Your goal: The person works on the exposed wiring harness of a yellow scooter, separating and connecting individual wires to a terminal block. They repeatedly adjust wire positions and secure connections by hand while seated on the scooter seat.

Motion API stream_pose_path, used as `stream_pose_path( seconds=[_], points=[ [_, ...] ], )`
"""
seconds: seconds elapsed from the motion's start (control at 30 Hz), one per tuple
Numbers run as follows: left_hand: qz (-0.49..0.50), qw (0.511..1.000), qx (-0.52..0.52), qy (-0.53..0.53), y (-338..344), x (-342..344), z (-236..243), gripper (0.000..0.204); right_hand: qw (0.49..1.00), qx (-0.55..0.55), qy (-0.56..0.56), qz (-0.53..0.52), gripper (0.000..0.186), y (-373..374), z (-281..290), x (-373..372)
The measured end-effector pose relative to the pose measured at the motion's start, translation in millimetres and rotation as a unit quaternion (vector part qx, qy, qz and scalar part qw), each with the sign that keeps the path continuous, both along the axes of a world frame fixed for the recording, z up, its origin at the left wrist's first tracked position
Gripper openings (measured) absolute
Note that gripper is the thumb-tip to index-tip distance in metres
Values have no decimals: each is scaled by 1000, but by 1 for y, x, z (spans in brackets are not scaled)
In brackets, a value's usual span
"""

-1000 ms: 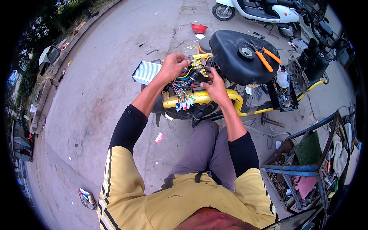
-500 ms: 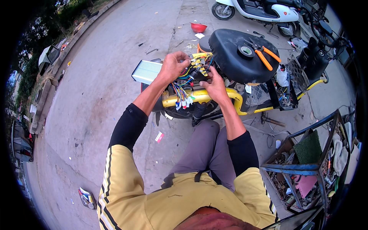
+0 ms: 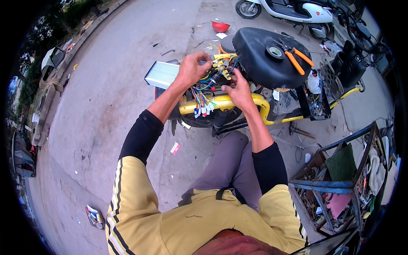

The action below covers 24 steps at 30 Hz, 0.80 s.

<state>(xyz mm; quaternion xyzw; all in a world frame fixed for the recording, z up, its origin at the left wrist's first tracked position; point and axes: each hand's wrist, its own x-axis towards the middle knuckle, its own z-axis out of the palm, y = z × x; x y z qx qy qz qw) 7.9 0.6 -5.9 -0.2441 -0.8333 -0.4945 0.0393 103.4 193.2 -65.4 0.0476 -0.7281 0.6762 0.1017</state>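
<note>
Both hands are over the open frame of a yellow electric scooter [image 3: 199, 107], among its wiring. My left hand [image 3: 193, 69] is closed in a pinch at the left of a bundle of wires [image 3: 207, 77] with yellow-wrapped ends [image 3: 222, 68]; what lies between its fingertips is too small to make out. On the right side of the bundle, my right hand [image 3: 239, 90] has its fingers curled in among dark wires, and the fingertips are partly hidden. Loose white, blue and red plugs [image 3: 204, 111] hang over the yellow tube. A silver finned controller box [image 3: 161, 74] rests beside my left wrist.
The black seat [image 3: 255, 51] carries a tape roll [image 3: 275, 52] and orange-handled pliers [image 3: 294, 60]. A hammer [image 3: 302, 132] lies on the ground near a blue-edged metal bin [image 3: 323, 185] of parts. Farther off are a red bowl [image 3: 220, 26] and a white scooter [image 3: 293, 15].
My hands stay at the wire bundle, with only slight shifts of the fingers. The right hand's fingers have moved a little upward. The view has shifted slightly.
</note>
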Motion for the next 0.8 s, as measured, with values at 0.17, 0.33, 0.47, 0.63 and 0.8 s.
stream_pose_path(
  seconds=[0.17,0.33,0.47,0.63,0.8],
  points=[
    [-5,1000,5,6,-1,1,0,14,1000,6,9,-5,70,-1,-2,0],
    [-12,999,18,28,-2,-4,-7,12,1000,10,14,-10,75,0,-6,-2],
    [-1,1000,1,25,1,1,-2,11,1000,5,7,-9,74,1,-8,-4],
    [2,999,12,35,-1,-1,-6,11,1000,2,-5,-4,71,-2,1,1],
    [1,999,4,46,-1,1,-4,11,1000,-1,5,5,72,0,0,1]
  ],
)
